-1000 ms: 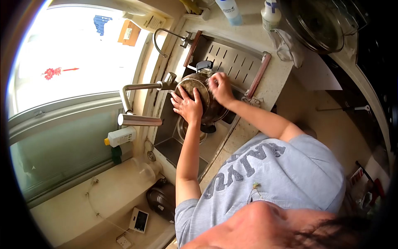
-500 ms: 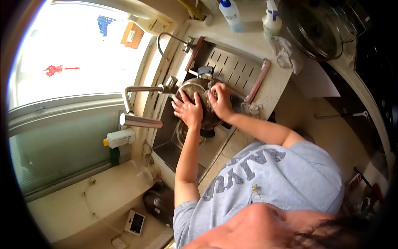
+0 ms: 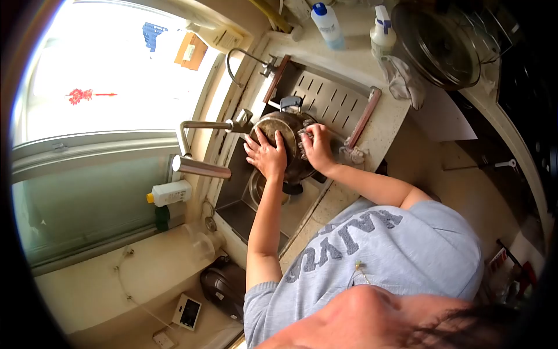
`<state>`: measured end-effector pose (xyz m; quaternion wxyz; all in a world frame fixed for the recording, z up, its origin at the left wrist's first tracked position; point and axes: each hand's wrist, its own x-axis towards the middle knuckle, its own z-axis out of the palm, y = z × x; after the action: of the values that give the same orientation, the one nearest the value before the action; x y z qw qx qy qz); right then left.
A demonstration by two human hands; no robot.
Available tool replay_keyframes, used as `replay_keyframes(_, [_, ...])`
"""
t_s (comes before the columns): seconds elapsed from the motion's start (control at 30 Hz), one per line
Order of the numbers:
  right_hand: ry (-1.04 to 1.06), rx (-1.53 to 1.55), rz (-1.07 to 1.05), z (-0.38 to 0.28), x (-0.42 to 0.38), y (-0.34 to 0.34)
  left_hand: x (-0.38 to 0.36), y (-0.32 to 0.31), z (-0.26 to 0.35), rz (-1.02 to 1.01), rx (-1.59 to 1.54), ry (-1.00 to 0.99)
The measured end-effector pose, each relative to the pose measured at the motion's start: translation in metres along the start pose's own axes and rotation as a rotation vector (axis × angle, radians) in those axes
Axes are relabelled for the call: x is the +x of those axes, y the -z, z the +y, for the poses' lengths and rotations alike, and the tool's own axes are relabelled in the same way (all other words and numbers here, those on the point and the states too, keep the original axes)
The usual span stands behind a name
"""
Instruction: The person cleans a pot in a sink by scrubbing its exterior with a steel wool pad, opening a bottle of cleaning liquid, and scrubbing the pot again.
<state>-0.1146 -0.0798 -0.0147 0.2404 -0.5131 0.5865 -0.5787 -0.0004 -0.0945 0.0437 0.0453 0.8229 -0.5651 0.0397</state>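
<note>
Pot [image 3: 282, 124] sits near faucet [image 3: 240, 123] and slotted tray [image 3: 330, 100], partly behind left fingers [image 3: 278, 149].

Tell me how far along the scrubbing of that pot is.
Partway, I'd guess. Done: the pot is tipped over the sink with its base exposed. In hand: the left hand lies on the base while the right hand holds a scrubber against the side. Left: brown marks remain, so probably more scrubbing, then a rinse. I can't tell how clean the rest is.
</note>
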Motion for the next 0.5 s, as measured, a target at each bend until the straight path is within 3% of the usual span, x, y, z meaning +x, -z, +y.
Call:
replay_keyframes(0.03, [0.062, 0.07, -0.015, -0.002, -0.004, -0.001, 0.0, 0.0, -0.003, 0.009, -0.007, -0.018])
replay_keyframes(0.17, [-0.536, 0.018, -0.299, 0.052, 0.009, -0.01, 0.001, 0.0, 0.003, 0.043, -0.013, -0.022])
replay_keyframes(0.2, [-0.539, 0.024, -0.294, 0.032, 0.005, -0.006, -0.002, 0.003, 0.001, 0.021, -0.003, -0.006])
replay_keyframes(0.27, [0.075, 0.065, -0.03, -0.009, 0.001, 0.003, 0.002, -0.001, 0.003, 0.019, -0.005, 0.002])
replay_keyframes(0.33, [0.003, 0.116, 0.0, 0.005, 0.002, -0.007, -0.002, -0.001, -0.002, 0.027, -0.012, -0.03])
replay_keyframes(0.4, [-0.28, 0.091, -0.085, 0.025, 0.019, -0.011, -0.001, 0.001, 0.0, 0.024, -0.029, -0.011])
replay_keyframes(0.47, [-0.273, 0.032, -0.172, 0.023, 0.013, -0.008, -0.001, 0.004, 0.002, -0.008, -0.028, 0.008])
replay_keyframes(0.5, [-0.082, 0.011, -0.181, 0.0, 0.01, 0.001, 0.003, 0.003, 0.003, -0.003, -0.035, 0.005])
